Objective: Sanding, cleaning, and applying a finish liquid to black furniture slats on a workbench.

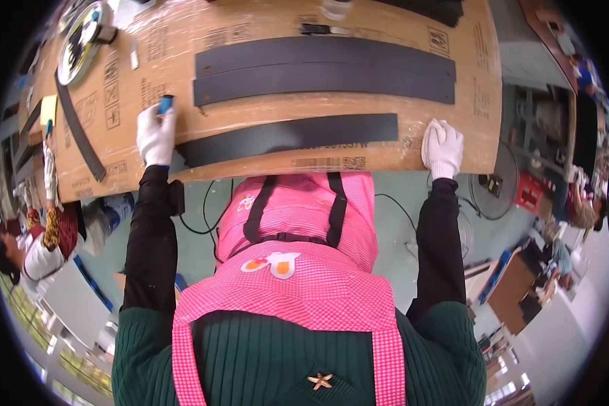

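My left hand [157, 135], in a white glove, pinches a small blue object [166, 103] whose kind I cannot make out. It is just beside the left end of a glossy dark grey strip [291, 139] lying along the near edge of the cardboard-covered table [250, 112]. My right hand [444, 145], gloved in white too, rests with curled fingers at the table's near right edge, apart from the strip's right end. What lies under those fingers, if anything, is hidden. Farther back, two more dark strips [325, 66] lie against each other.
A round white tray [81, 44] with small items stands at the far left, near a narrow dark strip [78, 128]. A black-handled tool [323, 30] lies behind the strips. More dark pieces [433, 10] are stacked at the back. A co-worker's gloved hand [50, 172] is at the left edge.
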A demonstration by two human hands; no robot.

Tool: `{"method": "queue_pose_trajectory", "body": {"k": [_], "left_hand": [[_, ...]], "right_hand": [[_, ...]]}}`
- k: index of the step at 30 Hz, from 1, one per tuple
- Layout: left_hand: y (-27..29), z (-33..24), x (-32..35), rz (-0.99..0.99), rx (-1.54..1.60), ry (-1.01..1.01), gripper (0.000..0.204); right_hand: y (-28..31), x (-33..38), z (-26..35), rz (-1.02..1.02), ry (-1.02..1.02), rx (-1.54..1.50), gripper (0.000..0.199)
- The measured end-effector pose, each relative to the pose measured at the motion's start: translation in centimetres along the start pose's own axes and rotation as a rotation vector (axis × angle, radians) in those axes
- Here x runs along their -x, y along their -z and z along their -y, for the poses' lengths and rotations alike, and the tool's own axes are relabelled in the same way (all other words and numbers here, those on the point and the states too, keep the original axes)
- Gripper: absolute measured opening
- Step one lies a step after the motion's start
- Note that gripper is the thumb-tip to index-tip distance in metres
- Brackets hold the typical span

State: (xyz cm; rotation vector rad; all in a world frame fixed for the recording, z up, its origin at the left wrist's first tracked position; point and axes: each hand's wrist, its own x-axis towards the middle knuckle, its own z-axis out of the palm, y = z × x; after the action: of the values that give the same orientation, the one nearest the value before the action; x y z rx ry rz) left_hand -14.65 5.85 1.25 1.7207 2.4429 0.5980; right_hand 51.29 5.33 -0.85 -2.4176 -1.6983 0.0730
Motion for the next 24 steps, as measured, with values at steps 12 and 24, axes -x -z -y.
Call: {"method": "queue_pose_trajectory", "body": {"k": [12, 24], "left_hand": [[-7.7, -23.4, 9.9, 0.252, 0.821, -0.172, 0.039], [-10.2, -27.6, 10.0, 0.480, 0.586, -0.147, 0.047]], "right_hand": [[1.7, 5.8, 9.2, 0.253, -0.100, -0.284, 0.037], [2.3, 4.8, 7.1, 0.402, -0.065, -0.238, 0.039]]}}
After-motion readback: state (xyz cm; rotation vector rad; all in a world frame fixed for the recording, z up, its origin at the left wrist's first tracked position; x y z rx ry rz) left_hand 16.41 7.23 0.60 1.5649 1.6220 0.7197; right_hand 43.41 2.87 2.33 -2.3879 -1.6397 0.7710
